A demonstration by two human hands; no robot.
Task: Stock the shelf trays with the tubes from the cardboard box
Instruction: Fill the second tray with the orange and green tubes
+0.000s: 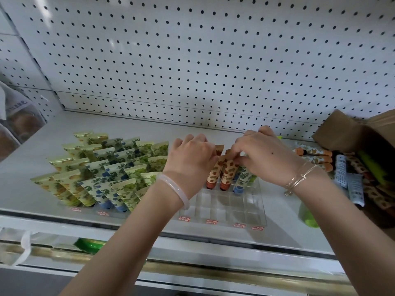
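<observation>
A clear tray (239, 207) with several empty front compartments sits on the white shelf (132, 124). In its back rows stand red-capped tubes (228, 174) and a blue-capped tube (240, 181). My left hand (190, 159) and my right hand (260, 153) meet over them, both pinching the flat top ends of the red-patterned tubes. To the left, a second tray is packed with yellow, blue and green patterned tubes (102, 174). The cardboard box (350, 133) at the right holds more tubes (352, 178).
A white pegboard wall (213, 60) backs the shelf. Bagged goods (15, 122) hang at the far left. A green cap (307, 216) lies beside the box. Red price labels (211, 221) line the tray fronts. A lower shelf with a green item (89, 244) shows below.
</observation>
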